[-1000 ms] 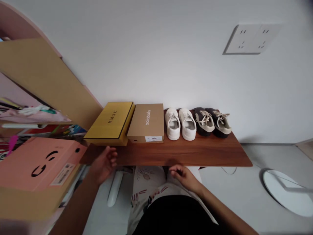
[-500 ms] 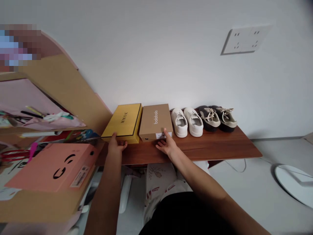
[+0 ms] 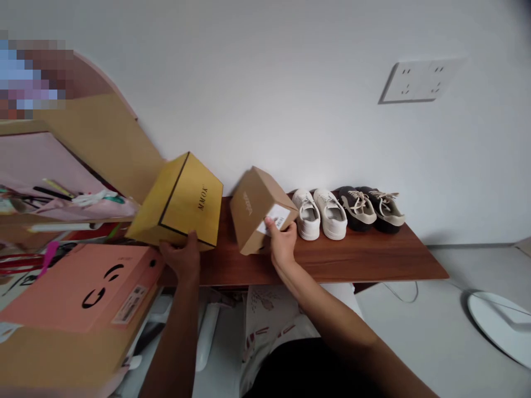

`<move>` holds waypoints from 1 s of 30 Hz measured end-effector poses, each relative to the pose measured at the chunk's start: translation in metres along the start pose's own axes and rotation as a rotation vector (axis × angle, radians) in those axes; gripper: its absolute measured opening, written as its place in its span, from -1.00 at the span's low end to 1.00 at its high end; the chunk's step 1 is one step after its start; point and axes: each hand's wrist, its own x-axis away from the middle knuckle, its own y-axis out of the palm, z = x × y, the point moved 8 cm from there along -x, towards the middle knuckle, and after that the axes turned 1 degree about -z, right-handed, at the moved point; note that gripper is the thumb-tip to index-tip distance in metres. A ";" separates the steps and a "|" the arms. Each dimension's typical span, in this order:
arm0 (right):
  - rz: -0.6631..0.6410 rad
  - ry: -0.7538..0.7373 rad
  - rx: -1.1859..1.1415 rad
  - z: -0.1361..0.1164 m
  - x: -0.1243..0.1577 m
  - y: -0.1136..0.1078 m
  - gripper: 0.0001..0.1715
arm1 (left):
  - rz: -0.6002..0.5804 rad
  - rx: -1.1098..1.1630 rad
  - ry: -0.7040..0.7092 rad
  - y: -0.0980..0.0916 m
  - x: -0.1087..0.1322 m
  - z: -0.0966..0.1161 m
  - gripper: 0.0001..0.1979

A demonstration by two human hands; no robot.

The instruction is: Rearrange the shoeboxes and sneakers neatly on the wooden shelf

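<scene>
My left hand (image 3: 182, 256) grips the near edge of a yellow shoebox (image 3: 186, 202) marked MMOK, which is tilted and raised off the wooden shelf (image 3: 332, 257). A brown cardboard shoebox (image 3: 255, 202) is held at its labelled end by my right hand (image 3: 284, 240), thumb on the white label. It too is tipped up, and a gap separates the two boxes. Right beside it stands a pair of white sneakers (image 3: 307, 215), followed by a pair of dark shoes (image 3: 357, 209) with beige laces.
At the left, a desk unit (image 3: 74, 354) carries a pink shoebox (image 3: 99, 282) with a printed winking face, and stationery fills the shelf above. A wall socket panel (image 3: 423, 81) is at the upper right. A round white base (image 3: 498, 326) rests on the floor.
Both boxes, lying flat side by side before, are now lifted and tilted in my hands. The yellow one has moved left and turned, opening a gap from the brown one.
</scene>
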 end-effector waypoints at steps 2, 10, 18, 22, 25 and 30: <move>-0.196 -0.222 0.339 -0.025 0.004 0.015 -0.44 | -0.023 -0.264 0.247 -0.007 -0.005 0.020 -0.55; -0.731 -0.810 1.317 -0.006 0.019 0.048 -0.76 | -0.536 -0.817 0.665 0.040 0.012 0.002 -0.92; -0.834 -0.778 1.460 0.041 0.029 0.045 -0.73 | -0.682 -0.867 0.773 0.053 0.028 -0.041 -0.92; -0.845 -0.748 1.461 0.044 0.032 0.049 -0.68 | -0.681 -0.743 0.800 0.050 0.027 -0.046 -0.80; -0.835 -0.723 1.460 0.043 0.030 0.052 -0.64 | -0.655 -0.688 0.766 0.047 0.022 -0.052 -0.80; -0.764 -0.657 1.469 0.040 0.031 0.053 -0.66 | -0.502 -0.761 0.714 0.042 0.017 -0.054 -0.80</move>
